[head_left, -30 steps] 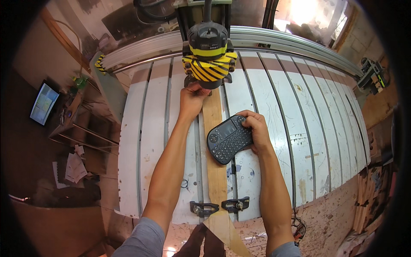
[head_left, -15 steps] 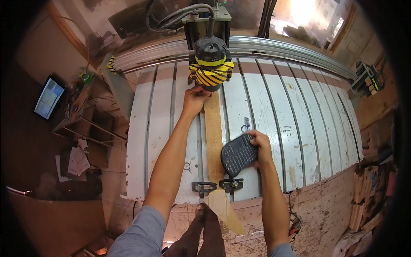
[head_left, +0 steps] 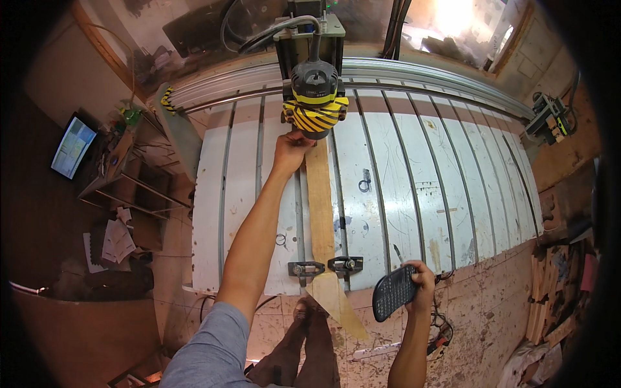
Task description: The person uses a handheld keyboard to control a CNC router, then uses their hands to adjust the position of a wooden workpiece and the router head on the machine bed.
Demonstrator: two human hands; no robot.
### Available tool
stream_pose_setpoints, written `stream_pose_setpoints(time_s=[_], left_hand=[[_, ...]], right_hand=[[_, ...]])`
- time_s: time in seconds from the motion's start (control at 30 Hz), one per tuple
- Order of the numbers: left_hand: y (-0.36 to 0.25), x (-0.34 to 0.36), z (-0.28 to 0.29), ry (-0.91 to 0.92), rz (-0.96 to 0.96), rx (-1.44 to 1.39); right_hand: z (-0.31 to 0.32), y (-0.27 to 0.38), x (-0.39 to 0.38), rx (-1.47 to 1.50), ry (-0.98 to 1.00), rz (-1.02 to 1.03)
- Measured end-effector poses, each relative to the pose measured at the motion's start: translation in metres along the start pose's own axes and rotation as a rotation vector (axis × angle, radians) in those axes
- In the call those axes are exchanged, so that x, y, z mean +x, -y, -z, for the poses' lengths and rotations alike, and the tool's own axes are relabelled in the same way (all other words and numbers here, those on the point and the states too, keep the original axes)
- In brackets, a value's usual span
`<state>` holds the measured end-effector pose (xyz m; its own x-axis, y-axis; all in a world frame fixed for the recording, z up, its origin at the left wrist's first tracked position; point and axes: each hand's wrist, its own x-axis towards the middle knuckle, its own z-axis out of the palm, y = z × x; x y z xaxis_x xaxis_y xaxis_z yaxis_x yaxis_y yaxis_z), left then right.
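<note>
My left hand (head_left: 290,147) reaches far forward and rests at the top end of a long wooden plank (head_left: 320,207), just under the router head (head_left: 315,103) with its yellow and black striped collar. The plank lies lengthwise on the white slotted machine bed (head_left: 401,187) and two black clamps (head_left: 325,266) hold it near the front edge. My right hand (head_left: 422,279) hangs low beside the bed's front edge and grips a small black handheld keyboard (head_left: 394,292).
A lit monitor (head_left: 72,146) stands on a cluttered rack at the left. The gantry rail (head_left: 414,74) runs across the back of the bed. Wood offcuts (head_left: 550,304) lie at the right. My legs and the stained floor (head_left: 479,323) are below.
My right hand has dropped with the keyboard from over the plank to the bed's front edge. The view has pulled back; my left hand stays at the plank's top end.
</note>
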<state>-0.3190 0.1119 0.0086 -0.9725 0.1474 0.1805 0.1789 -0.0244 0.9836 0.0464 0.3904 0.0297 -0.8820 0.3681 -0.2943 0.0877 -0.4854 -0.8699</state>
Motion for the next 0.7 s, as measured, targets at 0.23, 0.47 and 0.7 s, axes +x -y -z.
stream_pose_setpoints(time_s=[0.23,0.47,0.7], left_hand=[[-0.003,-0.010,0.000,0.033,-0.038,-0.019],[-0.011,-0.021,-0.002,0.024,-0.014,-0.035],[-0.015,-0.031,-0.001,0.043,-0.026,-0.055]], right_hand=[[0.021,-0.015,-0.035,0.034,-0.095,-0.032],[0.042,-0.022,-0.054,0.029,-0.080,-0.043],[0.042,-0.019,-0.064,0.052,-0.090,-0.063]])
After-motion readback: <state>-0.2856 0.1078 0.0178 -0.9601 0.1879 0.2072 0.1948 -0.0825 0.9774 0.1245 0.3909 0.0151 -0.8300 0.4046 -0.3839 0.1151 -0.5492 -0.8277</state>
